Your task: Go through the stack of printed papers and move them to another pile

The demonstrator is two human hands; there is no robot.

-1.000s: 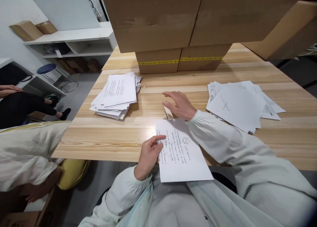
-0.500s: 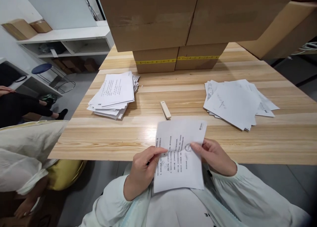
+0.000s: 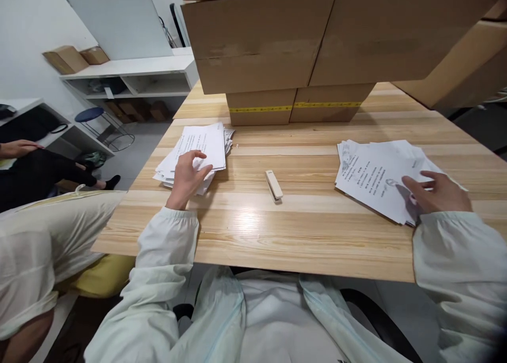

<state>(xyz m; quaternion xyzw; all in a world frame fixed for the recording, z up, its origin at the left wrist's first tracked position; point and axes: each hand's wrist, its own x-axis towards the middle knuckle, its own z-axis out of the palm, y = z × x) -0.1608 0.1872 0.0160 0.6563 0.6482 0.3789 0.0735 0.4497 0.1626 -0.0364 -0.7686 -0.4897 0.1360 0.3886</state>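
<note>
My left hand (image 3: 188,175) is open, its thumb and forefinger apart, above the near side of the left stack of printed papers (image 3: 208,146). My right hand (image 3: 441,194) is over the right edge of the right stack of papers (image 3: 372,175), fingers apart and holding nothing I can see. On top of this stack lies a printed sheet with a round stamp mark, just beside my right thumb. Between the two stacks rests a cream stapler (image 3: 273,186) on the wooden table.
Large cardboard boxes (image 3: 261,40) are stacked at the back of the table (image 3: 309,241). To the left sit people, one in a pale garment (image 3: 71,225) close to the table. Behind them are a blue stool (image 3: 89,114) and a white shelf (image 3: 158,64).
The stamped sheet has gone from between my hands onto the right stack, and my right hand has let go. My left hand has moved forward and left to the left stack.
</note>
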